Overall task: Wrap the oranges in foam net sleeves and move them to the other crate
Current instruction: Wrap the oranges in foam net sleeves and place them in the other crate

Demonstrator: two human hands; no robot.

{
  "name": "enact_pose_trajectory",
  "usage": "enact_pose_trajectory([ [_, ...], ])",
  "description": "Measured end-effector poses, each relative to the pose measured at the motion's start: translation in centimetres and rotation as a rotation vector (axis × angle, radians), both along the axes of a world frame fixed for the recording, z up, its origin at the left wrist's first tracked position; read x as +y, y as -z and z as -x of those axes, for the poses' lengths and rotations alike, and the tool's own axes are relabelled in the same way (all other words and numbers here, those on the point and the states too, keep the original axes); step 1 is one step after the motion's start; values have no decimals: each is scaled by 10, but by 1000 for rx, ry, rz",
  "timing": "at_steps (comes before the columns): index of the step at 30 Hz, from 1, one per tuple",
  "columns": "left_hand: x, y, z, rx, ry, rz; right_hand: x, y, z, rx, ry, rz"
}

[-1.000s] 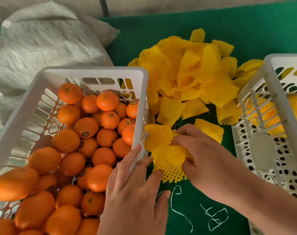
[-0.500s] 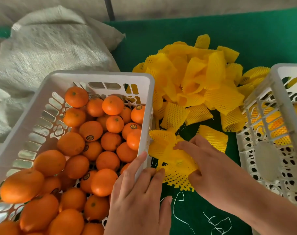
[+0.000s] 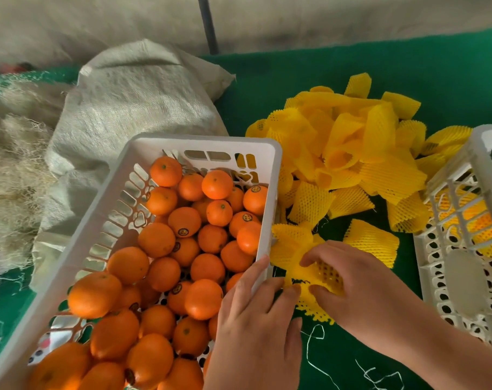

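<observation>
A white slotted crate [image 3: 270, 175] on the left is heaped with several bare oranges [image 3: 182, 220]. A pile of yellow foam net sleeves [image 3: 360, 153] lies on the green cloth between the crates. My right hand [image 3: 360, 288] pinches a yellow foam net sleeve [image 3: 294, 257] just right of that crate, thumb and fingers curled into it. My left hand [image 3: 256, 325] lies with straight fingers over the crate's right rim, fingertips touching the same sleeve. A second white crate [image 3: 464, 249] at the right edge holds sleeved oranges [image 3: 475, 220] seen through its wall.
A beige woven sack [image 3: 132, 108] bulges behind the left crate, with loose fibre [image 3: 14, 170] at far left. White thread scraps [image 3: 379, 375] lie on the green cloth [image 3: 323, 66] near the front. A dark pole [image 3: 208, 23] stands at the back.
My right hand has dug its fingers deeper into the sleeve and bunched it up. My left hand stays on the crate's rim. The camera has tilted up a little.
</observation>
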State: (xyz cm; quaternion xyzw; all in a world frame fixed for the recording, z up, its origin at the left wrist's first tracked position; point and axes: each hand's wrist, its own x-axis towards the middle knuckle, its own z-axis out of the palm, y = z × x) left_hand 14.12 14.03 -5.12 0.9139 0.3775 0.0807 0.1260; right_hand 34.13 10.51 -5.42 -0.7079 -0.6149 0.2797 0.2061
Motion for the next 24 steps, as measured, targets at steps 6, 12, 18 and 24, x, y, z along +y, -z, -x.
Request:
enact_pose_trajectory([
  [6,-2,-5,-2,-26,-57,-6,-2,1,9,-11,-21,77],
  [12,-6,0,-1,-76,-101,-50,-6,-5,7,-63,-35,60],
  [18,-5,7,2,-140,-114,66,-8,-3,5,-98,-59,59],
  [24,-8,8,6,-237,-113,97,-12,1,6,-125,-91,64],
])
